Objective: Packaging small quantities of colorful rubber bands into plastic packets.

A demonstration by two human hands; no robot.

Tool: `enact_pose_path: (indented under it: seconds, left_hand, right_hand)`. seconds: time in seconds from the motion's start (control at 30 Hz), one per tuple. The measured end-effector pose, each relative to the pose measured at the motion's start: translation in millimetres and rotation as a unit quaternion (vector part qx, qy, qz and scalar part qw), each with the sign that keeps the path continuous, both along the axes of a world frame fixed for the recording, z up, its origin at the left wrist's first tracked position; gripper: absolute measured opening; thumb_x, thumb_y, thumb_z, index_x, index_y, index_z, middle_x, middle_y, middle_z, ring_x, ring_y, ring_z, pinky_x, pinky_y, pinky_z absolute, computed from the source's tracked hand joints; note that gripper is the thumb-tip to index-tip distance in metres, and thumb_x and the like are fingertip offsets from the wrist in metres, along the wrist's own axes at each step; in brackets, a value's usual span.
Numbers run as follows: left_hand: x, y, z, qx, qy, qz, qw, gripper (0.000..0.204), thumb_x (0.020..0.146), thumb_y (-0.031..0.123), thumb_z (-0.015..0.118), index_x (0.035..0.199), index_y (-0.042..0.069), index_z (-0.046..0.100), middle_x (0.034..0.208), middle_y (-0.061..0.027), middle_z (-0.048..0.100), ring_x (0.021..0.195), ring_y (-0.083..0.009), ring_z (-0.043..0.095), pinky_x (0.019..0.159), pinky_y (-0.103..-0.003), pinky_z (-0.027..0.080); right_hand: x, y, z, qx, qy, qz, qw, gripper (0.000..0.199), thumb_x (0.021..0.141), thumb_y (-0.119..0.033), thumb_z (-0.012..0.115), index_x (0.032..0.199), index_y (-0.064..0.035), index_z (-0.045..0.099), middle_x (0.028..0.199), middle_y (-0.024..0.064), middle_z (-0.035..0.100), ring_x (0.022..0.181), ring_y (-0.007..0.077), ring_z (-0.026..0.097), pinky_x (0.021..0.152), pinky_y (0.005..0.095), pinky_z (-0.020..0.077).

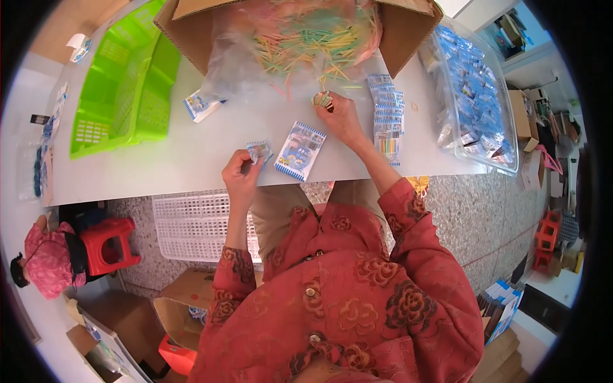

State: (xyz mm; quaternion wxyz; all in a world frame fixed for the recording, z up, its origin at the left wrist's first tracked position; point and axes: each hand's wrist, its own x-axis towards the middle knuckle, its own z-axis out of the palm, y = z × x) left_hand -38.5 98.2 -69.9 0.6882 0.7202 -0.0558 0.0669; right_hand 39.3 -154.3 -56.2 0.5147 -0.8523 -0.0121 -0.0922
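At the far left, on the floor below the counter (191, 159), another person in a pink hat (45, 258) sits beside a red plastic stool (108, 242). On the left part of the white counter stand green plastic baskets (128, 83), nested in each other and tilted. Near them lies one small blue-edged packet (201, 105).

The left hand (241, 173) is at the front edge of the counter. Its fingers are closed and pinch a small clear packet (259, 150) with a blue border, lifted a little above the surface. Just beside it, to the right, a larger printed card packet (300, 150) lies flat on the counter, between the two hands.

The right hand (341, 118) reaches farther forward. Its fingers are pressed together around a small bundle of coloured sticks (323, 99), near the edge of a big clear plastic bag (300, 38) full of the same thin coloured sticks. This bag sits in an open cardboard box (408, 32) at the back of the counter.

Right of the right hand lies a row of filled packets (387, 115), overlapping one after the other. At the far right a clear plastic tub (504, 163) holds many blue packets.

Under the counter, a white plastic basket (191, 223) stands by the person's knees.
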Motion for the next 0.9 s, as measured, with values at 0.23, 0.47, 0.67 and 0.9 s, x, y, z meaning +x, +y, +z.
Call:
enact_pose_path:
  seconds: [0.23,0.47,0.67,0.9]
  left_hand:
    - [6.0,-7.2,8.0,0.0,0.025,0.032,0.999,0.01,0.076,-0.004,0.069,0.081,-0.001,0.061,0.08,-0.0013,0.06,0.074,-0.0065,0.053,0.067,-0.021,0.044]
    - [9.4,-42.6,47.3,-0.009,-0.075,-0.017,0.997,0.011,0.074,-0.005,0.069,0.082,-0.001,0.064,0.083,-0.0035,0.063,0.074,-0.009,0.055,0.069,-0.023,0.046]
    - [13.7,-61.8,62.3,0.025,-0.079,-0.046,0.995,0.013,0.071,-0.007,0.067,0.082,-0.001,0.064,0.08,-0.0051,0.063,0.073,-0.0116,0.058,0.069,-0.023,0.046]
    - [15.5,-70.7,66.4,0.047,-0.085,-0.068,0.993,0.014,0.07,-0.007,0.065,0.082,0.0,0.064,0.08,-0.0065,0.064,0.074,-0.0133,0.06,0.069,-0.024,0.047]
  right_hand:
    - [-8.2,-5.7,41.6,0.083,0.05,0.032,0.995,0.011,0.082,-0.011,0.063,0.087,-0.0007,0.064,0.068,0.0003,0.061,0.058,0.006,0.051,0.052,0.0224,0.0425]
    - [-49.7,7.5,143.0,0.263,0.06,0.222,0.937,0.005,0.083,-0.006,0.062,0.088,-0.0026,0.063,0.078,-0.0022,0.06,0.062,0.0038,0.05,0.053,0.0194,0.0403]
    - [-63.3,4.0,151.9,0.174,0.043,0.224,0.958,0.007,0.083,-0.002,0.063,0.09,-0.0022,0.062,0.08,-0.0023,0.061,0.067,0.0034,0.051,0.058,0.0198,0.0428]
    - [-60.8,-4.3,157.3,0.098,0.037,0.225,0.969,0.008,0.082,-0.003,0.064,0.09,-0.0029,0.061,0.079,-0.0014,0.06,0.07,0.0037,0.052,0.06,0.0204,0.0438]
